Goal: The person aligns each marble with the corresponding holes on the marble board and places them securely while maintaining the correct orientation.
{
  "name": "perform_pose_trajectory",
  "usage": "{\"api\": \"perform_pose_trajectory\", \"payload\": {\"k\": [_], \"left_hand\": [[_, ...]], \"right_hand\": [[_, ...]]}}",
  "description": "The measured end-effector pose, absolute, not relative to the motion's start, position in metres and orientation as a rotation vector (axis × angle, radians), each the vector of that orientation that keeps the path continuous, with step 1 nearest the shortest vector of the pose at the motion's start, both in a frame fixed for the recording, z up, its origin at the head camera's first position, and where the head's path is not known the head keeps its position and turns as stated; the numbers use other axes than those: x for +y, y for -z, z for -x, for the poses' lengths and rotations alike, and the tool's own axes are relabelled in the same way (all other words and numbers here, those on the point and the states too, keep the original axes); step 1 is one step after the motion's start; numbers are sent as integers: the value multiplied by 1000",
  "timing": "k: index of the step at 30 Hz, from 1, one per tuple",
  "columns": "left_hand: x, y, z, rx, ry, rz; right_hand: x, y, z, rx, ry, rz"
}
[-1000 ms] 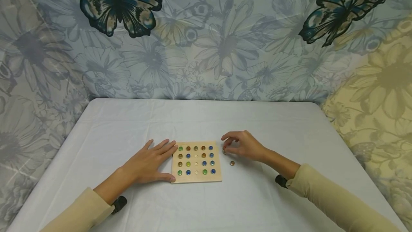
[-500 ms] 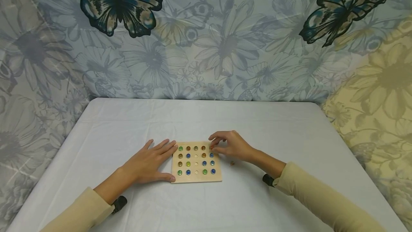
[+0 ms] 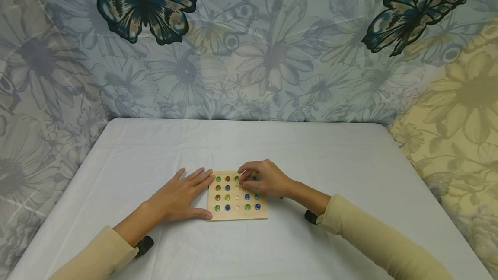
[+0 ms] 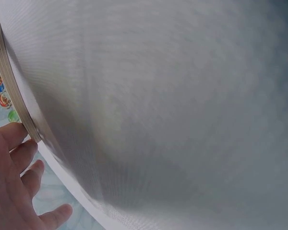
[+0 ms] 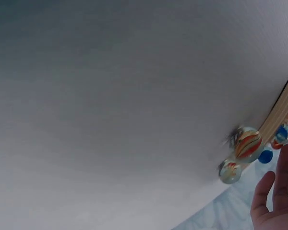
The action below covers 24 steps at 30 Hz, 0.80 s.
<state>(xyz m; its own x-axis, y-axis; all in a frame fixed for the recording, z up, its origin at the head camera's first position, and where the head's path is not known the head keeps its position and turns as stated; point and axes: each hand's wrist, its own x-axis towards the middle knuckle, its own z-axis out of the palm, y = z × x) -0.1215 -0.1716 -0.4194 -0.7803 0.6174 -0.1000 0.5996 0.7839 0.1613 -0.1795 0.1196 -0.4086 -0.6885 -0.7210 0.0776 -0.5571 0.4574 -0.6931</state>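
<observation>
A pale wooden board [image 3: 238, 215] with rows of round hollows lies on the white cloth in the head view. Glass marbles [image 3: 227, 207] in green, blue and amber sit in most of its hollows; lower hollows of the middle column hold none. My left hand [image 3: 177, 200] lies spread, fingertips and thumb touching the board's left edge. Over the middle column, my right hand [image 3: 268, 179] pinches a small marble between thumb and fingers, mostly hidden by the fingertips. In the right wrist view a striped marble [image 5: 248, 145] and a paler marble [image 5: 230, 171] lie loose beside the board.
A white cloth [image 3: 175, 141] covers the table. Floral fabric [image 3: 272, 55] with butterflies hangs behind it and on both sides. Black wrist cameras [image 3: 145, 245] show beneath both sleeves. My right wrist nearly covers a loose marble [image 3: 281, 197] right of the board.
My right hand has moved left with the pinched marble, from the cloth right of the board to above its middle column. My left hand and the board have stayed still.
</observation>
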Motion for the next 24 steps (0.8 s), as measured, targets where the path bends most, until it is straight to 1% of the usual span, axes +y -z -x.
{"api": "perform_pose_trajectory", "payload": {"k": [10,24], "left_hand": [[-171,418,122,2827,-183,-970],[-171,416,122,2813,-193,-961]], "right_hand": [[106,407,177,2450,1013,1108],[103,411,179,2481,918,1139]]}}
